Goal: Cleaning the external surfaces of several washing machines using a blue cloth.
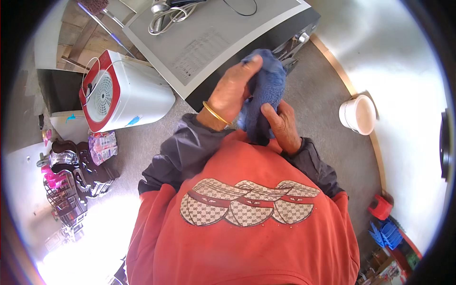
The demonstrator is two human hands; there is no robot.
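A blue terry cloth (268,89) is bunched up in front of my chest, held between both hands. My left hand (231,89), with a gold bangle at the wrist, grips the upper part, its thumb along the cloth's top. Lower down on the right side, my right hand (284,124) pinches the cloth with the thumb in front; its other fingers are partly hidden. Just beyond the cloth stands a box-like appliance (199,46) with a grey top and a dark front side. A metal knob (303,37) sticks out near its right corner.
A silver cylindrical object (160,8) and coiled cable (171,17) lie on the appliance. To the left stands a red-and-white spin dryer (139,94). A white bucket (357,114) sits by the right wall. Dark carved furniture (91,167) and a red stool (381,207) are farther off.
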